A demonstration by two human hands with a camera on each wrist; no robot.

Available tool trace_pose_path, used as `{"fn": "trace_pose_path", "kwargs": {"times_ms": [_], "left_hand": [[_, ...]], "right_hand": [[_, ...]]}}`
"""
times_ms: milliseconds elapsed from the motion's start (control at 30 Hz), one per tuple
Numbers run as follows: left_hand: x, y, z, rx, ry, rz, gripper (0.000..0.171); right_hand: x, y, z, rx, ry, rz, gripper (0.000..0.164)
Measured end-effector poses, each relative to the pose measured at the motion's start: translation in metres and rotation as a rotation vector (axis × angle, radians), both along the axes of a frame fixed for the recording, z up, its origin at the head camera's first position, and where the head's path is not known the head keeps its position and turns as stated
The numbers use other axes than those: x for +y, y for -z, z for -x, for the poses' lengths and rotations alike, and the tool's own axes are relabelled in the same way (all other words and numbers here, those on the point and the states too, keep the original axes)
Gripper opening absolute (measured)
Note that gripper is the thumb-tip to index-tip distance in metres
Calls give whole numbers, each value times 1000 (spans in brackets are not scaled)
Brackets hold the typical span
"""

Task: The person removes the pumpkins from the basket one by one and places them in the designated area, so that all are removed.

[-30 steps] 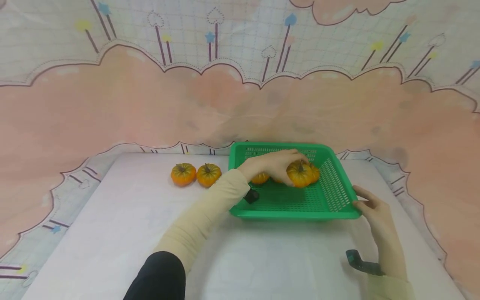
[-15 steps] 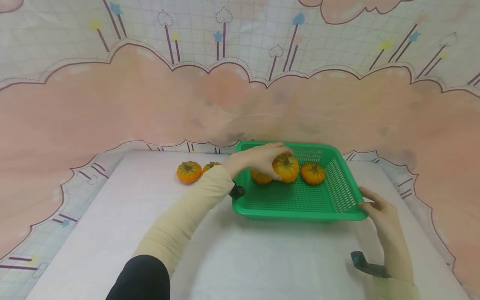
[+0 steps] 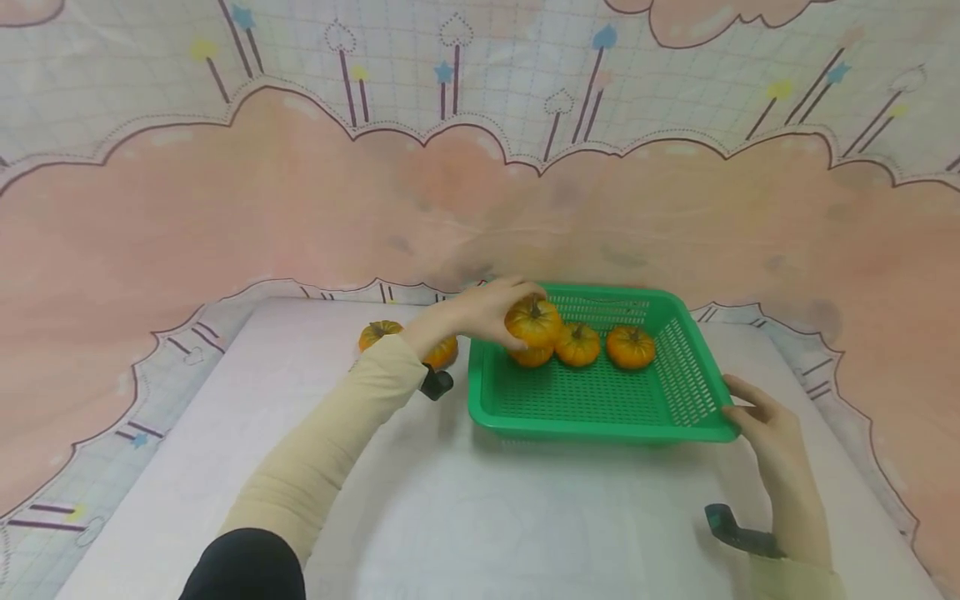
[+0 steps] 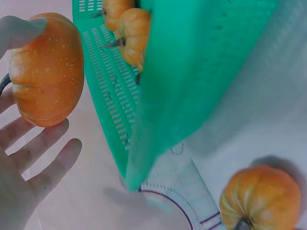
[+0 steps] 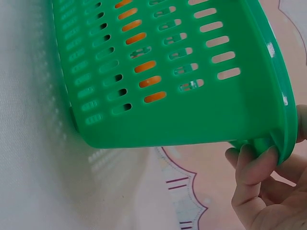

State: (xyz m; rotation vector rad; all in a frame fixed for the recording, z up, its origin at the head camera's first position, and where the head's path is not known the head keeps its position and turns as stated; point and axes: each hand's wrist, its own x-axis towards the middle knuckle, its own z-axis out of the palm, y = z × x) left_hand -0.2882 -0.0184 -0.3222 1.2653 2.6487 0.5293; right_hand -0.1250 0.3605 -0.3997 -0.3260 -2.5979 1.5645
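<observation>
A small orange pumpkin (image 3: 533,322) is gripped by my left hand (image 3: 480,312), held up over the left end of a green plastic basket (image 3: 585,429). In the left wrist view, the thumb lies across the held pumpkin (image 4: 50,72) and the fingers support it from the other side. Inside the basket, a row of pumpkins (image 3: 631,347) sits along the far side, one partly hidden under the held one. My right hand (image 3: 768,433) pinches the basket's rim at its near right corner; in the right wrist view, fingers (image 5: 256,167) curl around that rim.
Left of the basket, two more pumpkins (image 3: 443,353) rest on the white table (image 3: 525,525), partly covered by the left forearm. A patterned cloth backdrop (image 3: 360,208) rises behind the table. Dark straps (image 3: 742,533) sit on both wrists.
My left hand has carried the pumpkin leftward from the basket's right part to above its left end, uncovering the pumpkins behind. My right hand stays on the rim. The head view has shifted slightly.
</observation>
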Motion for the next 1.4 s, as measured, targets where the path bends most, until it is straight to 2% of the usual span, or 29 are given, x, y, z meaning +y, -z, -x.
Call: {"fn": "trace_pose_path", "kwargs": {"times_ms": [167,333,733,1067,1167,1400], "left_hand": [[-17,-3,-5,10,-66,18,73],[-35,-4,-6,23,-114,1,75],[-73,0,-11,53,-154,-63,75],[-106,7,-16,51,-265,-72,76],[-117,7,-18,68,-286,-59,76],[-146,8,-25,54,-368,-47,78]], "right_hand": [[0,0,1,-5,1,24,53],[0,1,1,-2,2,2,53],[1,2,-1,-9,9,17,53],[1,3,0,-10,18,-14,53],[0,3,0,-10,22,-9,52],[-1,1,0,-1,27,-51,51]]}}
